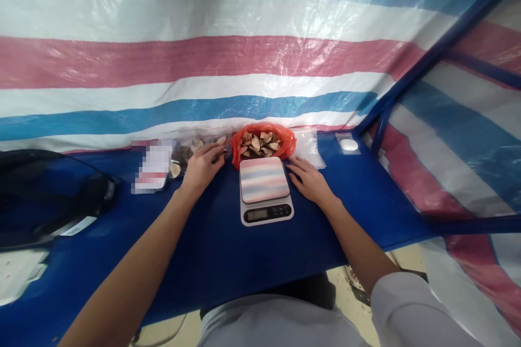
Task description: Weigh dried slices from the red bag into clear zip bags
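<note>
A white kitchen scale (266,212) with a small display and buttons stands between my hands, its striped, shiny plate holding nothing. Directly behind it, an orange-red plastic bag (290,141) lies rolled open, full of dried brown-and-cream slices (260,144). My left hand (204,167) rests left of the scale, fingers loosely bent with a gap at the thumb, its fingertips by a clear bag (191,147) of similar pieces. To the scale's right, my right hand (308,178) lies with fingers spread on the table, close to flat clear plastic bags (308,147).
A phone-like object (153,167), partly blurred out, lies on the blue table (244,271) at left. Farther left are a black item with a strap (81,200) and a white power strip (20,274). A round white object (349,145) sits at right, near a blue frame post (380,133). Striped sheeting (203,59) hangs behind.
</note>
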### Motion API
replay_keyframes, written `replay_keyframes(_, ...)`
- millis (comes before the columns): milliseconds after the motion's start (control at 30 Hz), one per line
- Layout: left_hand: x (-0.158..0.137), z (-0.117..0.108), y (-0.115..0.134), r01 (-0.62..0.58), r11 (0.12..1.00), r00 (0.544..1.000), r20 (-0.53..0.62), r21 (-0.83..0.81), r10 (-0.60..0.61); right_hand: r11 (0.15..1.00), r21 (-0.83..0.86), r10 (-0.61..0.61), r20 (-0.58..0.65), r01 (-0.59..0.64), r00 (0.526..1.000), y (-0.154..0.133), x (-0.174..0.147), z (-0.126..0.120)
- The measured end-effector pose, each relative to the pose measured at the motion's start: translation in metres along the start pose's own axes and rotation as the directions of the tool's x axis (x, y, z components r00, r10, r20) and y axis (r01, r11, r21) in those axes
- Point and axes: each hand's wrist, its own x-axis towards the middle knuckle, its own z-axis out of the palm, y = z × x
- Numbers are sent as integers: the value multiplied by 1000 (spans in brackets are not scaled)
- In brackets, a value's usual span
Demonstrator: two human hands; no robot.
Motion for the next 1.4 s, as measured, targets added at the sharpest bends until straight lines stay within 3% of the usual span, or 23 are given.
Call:
replay_keyframes(167,1,-13,16,91,985,975,-187,-147,-118,1000,17,-24,-52,25,998,-2,1,-6)
replay_keyframes(267,-2,-22,26,148,956,950,-231,-252,-208,998,46,-43,-98,47,994,-6,5,-12)
replay_keyframes(400,-11,-27,45,237,827,924,-146,-511,-355,990,123,-44,-156,64,987,-19,12,-23)
replay_keyframes(567,-28,-23,77,311,527,901,69,-791,-429,943,329,2,-179,58,984,-44,23,-33)
replay_keyframes(700,-38,-20,101,397,265,871,268,-879,-412,794,608,137,-172,-4,976,-51,33,-30)
replay_keyframes(833,-45,-17,111,436,140,861,366,-889,-354,468,875,283,-19,-121,959,-48,42,-20)
replay_keyframes(900,-48,-16,111,447,117,860,390,-887,-329,336,929,296,52,-155,954,-48,43,-18)
replay_keyframes(967,-51,-14,108,461,101,854,410,-882,-321,263,948,287,103,-181,953,-48,43,-19)
replay_keyframes(1167,-56,-11,98,497,-18,799,466,-868,-380,213,947,322,163,-239,933,-51,43,-26)
replay_keyframes(1233,-55,-10,94,498,-21,791,464,-867,-398,203,946,340,174,-253,924,-51,45,-27)
replay_keyframes(1300,-54,-11,87,507,45,791,444,-861,-421,206,942,353,180,-264,918,-52,49,-28)
replay_keyframes(1400,-51,-17,74,510,261,811,357,-820,-463,224,924,355,219,-310,909,-52,56,-30)
